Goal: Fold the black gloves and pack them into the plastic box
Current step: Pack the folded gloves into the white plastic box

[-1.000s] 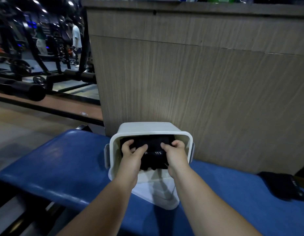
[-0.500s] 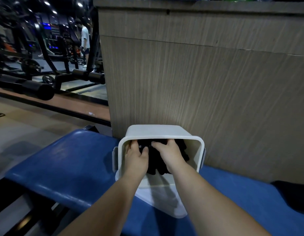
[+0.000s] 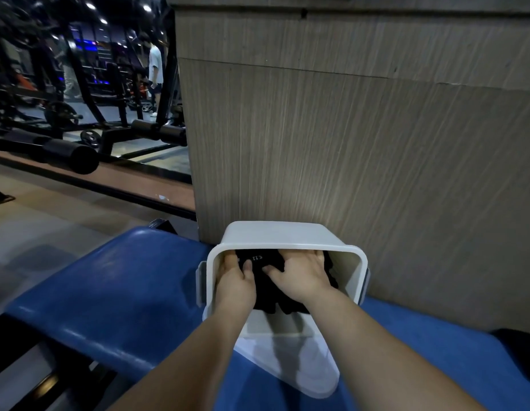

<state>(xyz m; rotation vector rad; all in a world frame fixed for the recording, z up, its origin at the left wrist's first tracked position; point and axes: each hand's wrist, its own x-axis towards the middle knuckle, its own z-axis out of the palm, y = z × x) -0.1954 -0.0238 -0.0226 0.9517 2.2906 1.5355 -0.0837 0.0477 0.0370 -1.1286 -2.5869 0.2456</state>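
Observation:
A white plastic box (image 3: 287,232) lies tipped on the blue bench (image 3: 115,292), its opening facing me. Folded black gloves (image 3: 266,280) with small white lettering sit inside it. My left hand (image 3: 235,281) is in the box at the gloves' left edge, thumb on top and fingers tucked beside the wall, pinching them. Inside the box as well, my right hand (image 3: 302,274) lies flat on the gloves with its fingers stretched toward the back. Another black glove (image 3: 521,341) lies on the bench at the far right, mostly cut off.
A translucent white lid (image 3: 302,369) lies flat on the bench under the box's front. A wood-grain counter wall (image 3: 346,143) rises right behind the box. Gym machines (image 3: 79,129) and a standing person (image 3: 155,69) are at the far left.
Both hands have gone from holding the gloves at the box's mouth to deep inside it, carrying the gloves further in. The right hand has flattened onto them.

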